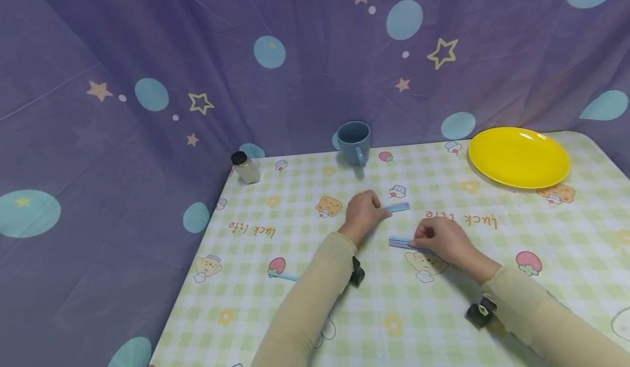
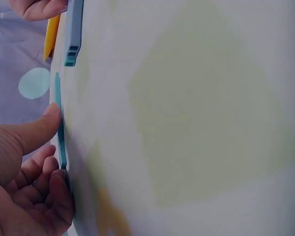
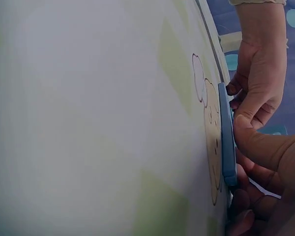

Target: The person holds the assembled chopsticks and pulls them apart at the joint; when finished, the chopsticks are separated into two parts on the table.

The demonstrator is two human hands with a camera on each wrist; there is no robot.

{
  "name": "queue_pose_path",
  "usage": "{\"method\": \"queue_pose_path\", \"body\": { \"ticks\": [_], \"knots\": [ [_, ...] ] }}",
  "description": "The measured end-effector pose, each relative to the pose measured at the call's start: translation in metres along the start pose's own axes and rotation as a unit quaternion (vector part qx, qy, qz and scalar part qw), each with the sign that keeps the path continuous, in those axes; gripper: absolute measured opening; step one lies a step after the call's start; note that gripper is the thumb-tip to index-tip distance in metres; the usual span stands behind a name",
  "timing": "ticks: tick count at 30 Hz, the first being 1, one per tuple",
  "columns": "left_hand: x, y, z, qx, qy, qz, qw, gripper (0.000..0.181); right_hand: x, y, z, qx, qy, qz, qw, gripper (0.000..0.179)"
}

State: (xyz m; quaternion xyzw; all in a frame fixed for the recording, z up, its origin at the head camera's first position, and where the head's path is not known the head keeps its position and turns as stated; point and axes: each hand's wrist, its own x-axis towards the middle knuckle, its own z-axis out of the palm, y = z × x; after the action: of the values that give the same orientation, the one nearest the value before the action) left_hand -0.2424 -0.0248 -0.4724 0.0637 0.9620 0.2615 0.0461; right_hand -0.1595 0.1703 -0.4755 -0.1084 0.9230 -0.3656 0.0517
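Thumb and fingers of my left hand pinch the near end of a slim blue and purple plastic strip bundle lying near the table's middle. In the left wrist view, the thumb presses along a teal strip with the other fingers curled beneath. My right hand pinches a second bundle of blue and purple strips, closer to me, low over the tablecloth. Seen from the right wrist, a blue strip lies along the thumb. A single light blue strip is partly hidden behind my left forearm.
A blue mug stands at the back edge, its handle towards me. To the back left is a black-capped shaker jar, and a yellow plate sits at the back right. A patterned curtain hangs behind the table.
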Motion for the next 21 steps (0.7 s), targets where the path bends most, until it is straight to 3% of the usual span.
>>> {"method": "queue_pose_path", "body": {
  "ticks": [5, 9, 14, 21],
  "knots": [
    [-0.002, -0.004, -0.009, -0.014, -0.032, 0.011, 0.9993, 0.036, -0.002, 0.0, -0.003, -0.002, -0.031, -0.004, 0.9995, 0.022],
    [-0.002, -0.008, -0.012, -0.023, -0.046, 0.021, 0.9985, 0.028, -0.003, -0.001, -0.006, -0.006, -0.05, -0.015, 0.9986, 0.023],
    [0.0, -0.011, -0.012, -0.018, -0.044, 0.033, 0.9983, 0.017, -0.004, -0.001, -0.006, -0.008, -0.058, -0.019, 0.9981, 0.02],
    [0.0, -0.01, -0.011, -0.015, -0.035, 0.031, 0.9988, 0.015, -0.004, -0.001, -0.006, -0.012, -0.059, -0.018, 0.998, 0.019]
  ]
}}
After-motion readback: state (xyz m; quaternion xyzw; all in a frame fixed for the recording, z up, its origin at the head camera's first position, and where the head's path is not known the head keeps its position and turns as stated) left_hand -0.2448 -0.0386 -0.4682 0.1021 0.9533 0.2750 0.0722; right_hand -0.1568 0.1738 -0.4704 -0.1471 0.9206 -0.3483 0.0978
